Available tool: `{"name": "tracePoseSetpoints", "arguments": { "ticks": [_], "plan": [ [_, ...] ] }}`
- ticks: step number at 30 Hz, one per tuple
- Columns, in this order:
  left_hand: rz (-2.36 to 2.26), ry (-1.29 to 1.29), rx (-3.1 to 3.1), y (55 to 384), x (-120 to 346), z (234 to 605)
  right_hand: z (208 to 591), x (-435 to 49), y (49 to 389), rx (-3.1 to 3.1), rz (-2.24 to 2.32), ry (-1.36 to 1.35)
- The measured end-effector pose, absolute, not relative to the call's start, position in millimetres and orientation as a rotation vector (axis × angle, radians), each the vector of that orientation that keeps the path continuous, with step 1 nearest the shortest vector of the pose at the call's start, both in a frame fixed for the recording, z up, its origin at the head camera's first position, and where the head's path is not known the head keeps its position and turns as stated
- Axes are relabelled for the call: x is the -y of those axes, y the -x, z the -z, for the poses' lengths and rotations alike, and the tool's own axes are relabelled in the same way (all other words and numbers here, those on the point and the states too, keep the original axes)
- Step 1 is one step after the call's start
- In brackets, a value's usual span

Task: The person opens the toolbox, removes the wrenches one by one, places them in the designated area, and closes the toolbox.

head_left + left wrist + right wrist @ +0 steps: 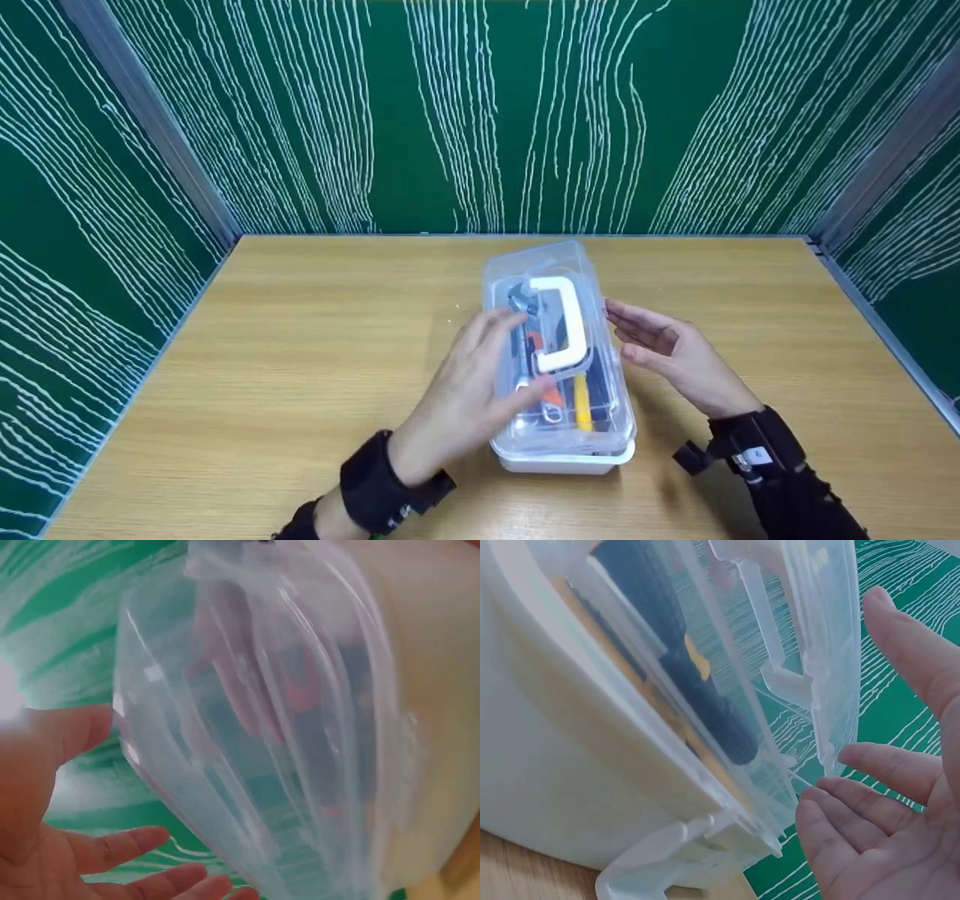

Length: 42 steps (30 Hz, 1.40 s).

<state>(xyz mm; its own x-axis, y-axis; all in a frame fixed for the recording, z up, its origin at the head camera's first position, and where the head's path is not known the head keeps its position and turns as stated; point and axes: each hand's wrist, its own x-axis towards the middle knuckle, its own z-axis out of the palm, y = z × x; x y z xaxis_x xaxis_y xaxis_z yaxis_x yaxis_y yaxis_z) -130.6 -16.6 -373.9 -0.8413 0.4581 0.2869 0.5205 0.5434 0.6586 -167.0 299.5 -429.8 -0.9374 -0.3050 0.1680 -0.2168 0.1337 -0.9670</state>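
A plastic toolbox with a clear lid (536, 259), a white carry handle (576, 322) and a white base (555, 466) stands on the table, slightly askew. Through the lid show an adjustable wrench (523, 300), orange pieces and a yellow-handled tool (582, 403). My left hand (465, 390) hovers over the lid's left side, thumb and fingers spread. At the lid's right edge, my right hand (675, 352) has its fingertips close against the plastic, palm toward the box. In the right wrist view a side latch (660, 851) juts outward from the rim, and a dark-handled tool (660, 615) lies inside.
The wooden tabletop (337, 337) surrounds the box. Green panels (390, 112) with wavy white lines rise behind it and at both sides, joined by grey metal posts (150, 112). Black straps with wrist cameras (757, 442) sit on both forearms.
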Motion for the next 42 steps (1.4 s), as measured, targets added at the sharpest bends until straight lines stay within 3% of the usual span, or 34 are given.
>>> {"name": "tracePoseSetpoints", "arguments": {
  "ticks": [8, 19, 33, 42],
  "plan": [
    [0.603, 1.048, 2.435, 91.7, -7.7, 385.3, 428.4, -292.5, 168.7, -2.235, 2.019, 0.624],
    [-0.044, 0.9, 2.207, 83.2, -55.9, 407.4, 428.2, -292.4, 164.6, -2.119, 2.096, 0.575],
    [-0.069, 0.928, 2.173, 95.7, -53.8, 397.3, 442.8, -286.9, 173.1, -2.522, 1.809, 0.189],
    [0.051, 0.995, 2.2, 95.4, -50.8, 391.6, 452.6, -288.8, 175.4, -2.461, 1.731, 0.092]
  ]
}}
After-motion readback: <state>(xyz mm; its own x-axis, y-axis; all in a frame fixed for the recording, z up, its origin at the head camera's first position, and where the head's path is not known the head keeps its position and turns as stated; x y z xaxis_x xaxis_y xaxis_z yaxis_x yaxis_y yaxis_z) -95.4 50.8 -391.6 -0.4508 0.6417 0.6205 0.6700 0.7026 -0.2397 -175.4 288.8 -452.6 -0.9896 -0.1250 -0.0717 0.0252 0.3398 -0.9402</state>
